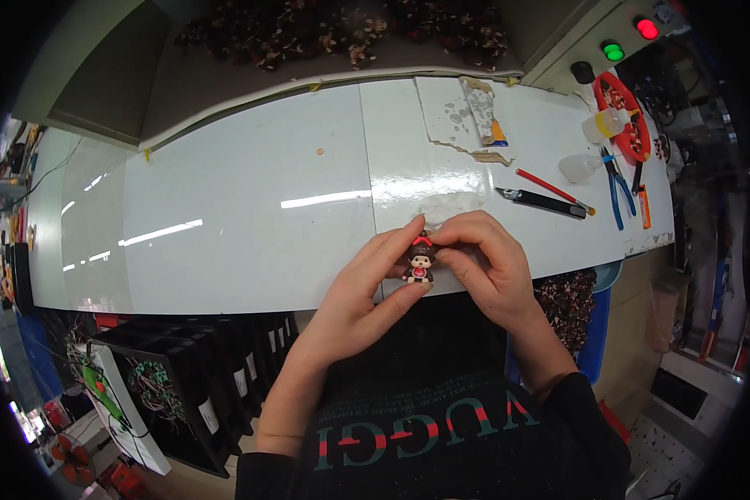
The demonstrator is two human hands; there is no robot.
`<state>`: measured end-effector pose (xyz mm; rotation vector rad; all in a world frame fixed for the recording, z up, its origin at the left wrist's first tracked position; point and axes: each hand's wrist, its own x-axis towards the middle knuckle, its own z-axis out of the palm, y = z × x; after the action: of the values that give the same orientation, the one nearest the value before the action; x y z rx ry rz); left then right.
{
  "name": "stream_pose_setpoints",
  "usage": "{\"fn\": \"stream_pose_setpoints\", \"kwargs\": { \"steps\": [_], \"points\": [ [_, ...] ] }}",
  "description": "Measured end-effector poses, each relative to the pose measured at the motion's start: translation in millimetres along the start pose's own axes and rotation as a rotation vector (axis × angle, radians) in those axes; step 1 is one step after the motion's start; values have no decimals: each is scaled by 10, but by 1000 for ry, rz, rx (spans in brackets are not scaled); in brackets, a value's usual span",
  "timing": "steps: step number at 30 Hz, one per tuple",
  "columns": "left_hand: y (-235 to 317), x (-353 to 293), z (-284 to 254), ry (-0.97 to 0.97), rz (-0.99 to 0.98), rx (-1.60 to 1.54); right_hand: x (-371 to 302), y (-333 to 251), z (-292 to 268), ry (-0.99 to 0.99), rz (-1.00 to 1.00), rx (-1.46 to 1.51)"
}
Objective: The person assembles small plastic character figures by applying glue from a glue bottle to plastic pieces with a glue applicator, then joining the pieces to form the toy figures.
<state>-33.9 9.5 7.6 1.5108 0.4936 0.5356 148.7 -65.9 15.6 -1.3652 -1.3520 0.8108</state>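
Note:
A small brown doll figurine [422, 262] with a red bow and a red bib is held upright above the near edge of the white table [250, 233]. My left hand [371, 283] grips it from the left, the thumb under its feet and the fingers along its side and back. From the right, my right hand [487, 262] pinches its head near the bow between thumb and forefinger. Farther right lie a black craft knife [542, 202] and a red-handled brush [554, 192]. Part of the figurine is hidden behind my fingers.
Blue-handled pliers [618, 193], an orange strip [644, 207] and plastic bottles [604, 125] lie at the right, near a red tray [606, 83]. Many figurines [333, 33] fill the shelf behind. A blue bin [593, 333] stands below right, black crates [200, 367] below left.

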Motion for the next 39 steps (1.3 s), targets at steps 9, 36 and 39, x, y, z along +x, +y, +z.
{"fn": "stream_pose_setpoints", "kwargs": {
  "steps": [9,36,39],
  "points": [
    [85,51,-89,-155,-45,-64,148,-131,-251,-156,-28,-138],
    [292,100,110,112,-209,-405,-216,-94,-1135,737,-115,-111],
    [256,66,61,133,-213,-364,-78,98,-1442,769,-36,-390]
  ]
}}
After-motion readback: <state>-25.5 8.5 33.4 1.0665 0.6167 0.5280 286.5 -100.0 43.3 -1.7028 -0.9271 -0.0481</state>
